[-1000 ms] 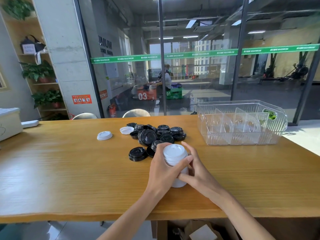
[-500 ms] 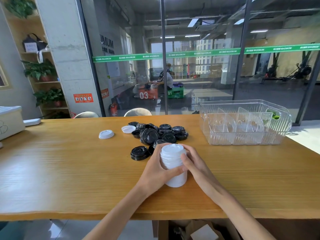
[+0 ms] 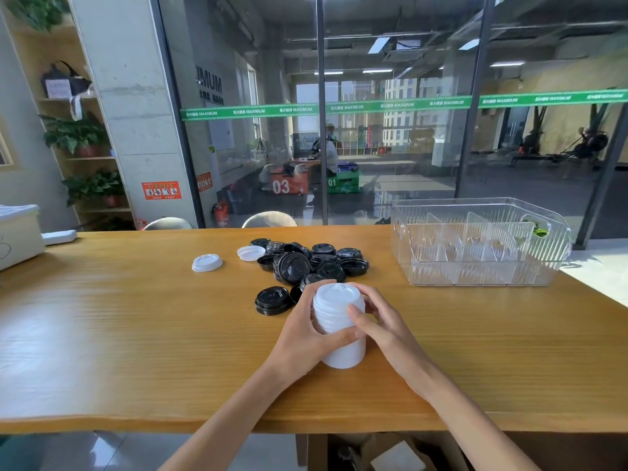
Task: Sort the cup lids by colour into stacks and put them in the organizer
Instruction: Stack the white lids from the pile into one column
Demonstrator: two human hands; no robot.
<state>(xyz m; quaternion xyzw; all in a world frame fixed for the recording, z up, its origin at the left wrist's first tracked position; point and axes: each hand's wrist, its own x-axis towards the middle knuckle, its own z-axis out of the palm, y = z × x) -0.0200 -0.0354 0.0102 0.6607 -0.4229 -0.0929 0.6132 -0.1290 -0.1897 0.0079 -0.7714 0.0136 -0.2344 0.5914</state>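
1. Right, both hands are on the white stack: the left hand wraps its near side, thumb across the front, and the right hand cups the far side, likely to keep the tall column square.
2. That stack stands upright on the counter, just in front of the person.
3. Just behind it lies the heap of black lids, unsorted.
4. Two loose white lids sit left of the heap, yet to join the stack.
5. Well off to the right waits the clear organizer, its dividers upright and nothing visibly inside.
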